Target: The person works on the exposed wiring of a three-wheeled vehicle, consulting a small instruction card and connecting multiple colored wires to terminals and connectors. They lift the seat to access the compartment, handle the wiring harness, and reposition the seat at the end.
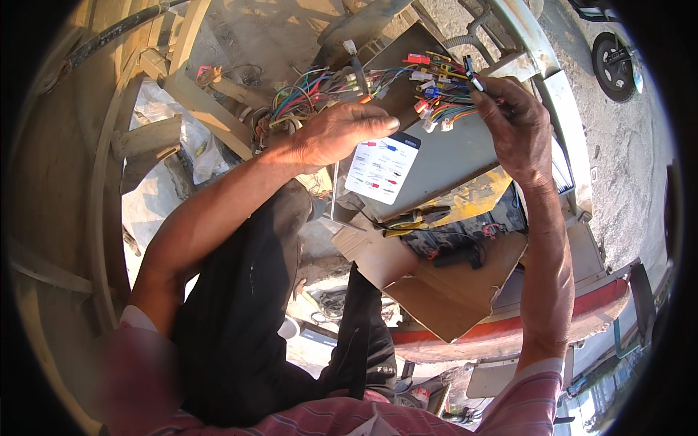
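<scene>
My right hand [518, 123] pinches a small black-and-white connector [473, 75] between thumb and fingertips. Beside it spreads a bunch of coloured wires with red, blue, yellow and white connectors [435, 91]. Farther left, my left hand [345, 133] is closed, its thumb stretched to the right; the curled fingertips are hidden, so what they hold cannot be made out. Just below that thumb is a white card-like sheet with rounded corners [383, 168], showing pictures of connectors. A tangle of coloured wires [302, 98] lies beyond the left hand. Under the card is a grey flat panel [454, 156].
Yellow-handled pliers [418, 216] lie near a folded cardboard piece [443, 291] in front of the panel. A thin metal rod with a crosspiece [335, 192] stands below the left hand. Wooden framing [207, 116] is at left; a wheel [614, 67] shows far right.
</scene>
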Available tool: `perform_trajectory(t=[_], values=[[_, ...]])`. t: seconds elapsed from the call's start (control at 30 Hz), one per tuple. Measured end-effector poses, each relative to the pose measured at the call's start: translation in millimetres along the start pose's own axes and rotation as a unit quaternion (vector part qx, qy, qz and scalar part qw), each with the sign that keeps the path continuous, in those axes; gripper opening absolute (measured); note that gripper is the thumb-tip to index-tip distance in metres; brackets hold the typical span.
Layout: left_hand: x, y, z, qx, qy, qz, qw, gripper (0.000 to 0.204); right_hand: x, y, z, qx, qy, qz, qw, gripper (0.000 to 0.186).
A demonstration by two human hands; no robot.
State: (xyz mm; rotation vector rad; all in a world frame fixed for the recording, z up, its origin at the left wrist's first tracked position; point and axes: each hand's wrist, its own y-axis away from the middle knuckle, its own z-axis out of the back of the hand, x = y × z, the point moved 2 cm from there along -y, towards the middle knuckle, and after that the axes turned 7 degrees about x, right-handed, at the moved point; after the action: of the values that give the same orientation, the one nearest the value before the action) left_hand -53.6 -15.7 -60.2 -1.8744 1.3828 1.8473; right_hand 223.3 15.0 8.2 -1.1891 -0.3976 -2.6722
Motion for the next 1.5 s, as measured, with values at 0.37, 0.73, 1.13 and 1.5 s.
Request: perform_trajectory(t=[0.37, 0.73, 1.13, 1.5], values=[[-37, -16, -5, 0.005, -0.033, -0.096, 0.995, 0.041, -12, 8, -10, -0.002, -0.146, -0.059, 0.988, 0.033], [-53, -55, -2, -0.042, -0.094, -0.167, 0.981, 0.026, -16, 11, -11, 0.039, -0.153, -0.018, 0.987, 0.035], [-67, -71, -13, -0.056, -0.154, -0.232, 0.959, 0.025, -16, 11, -6, 0.063, -0.063, 0.009, 0.996, 0.032], [-65, -66, -14, -0.051, -0.045, -0.152, 0.986, 0.026, -28, 12, -24, -0.017, -0.15, 0.001, 0.989, 0.026]])
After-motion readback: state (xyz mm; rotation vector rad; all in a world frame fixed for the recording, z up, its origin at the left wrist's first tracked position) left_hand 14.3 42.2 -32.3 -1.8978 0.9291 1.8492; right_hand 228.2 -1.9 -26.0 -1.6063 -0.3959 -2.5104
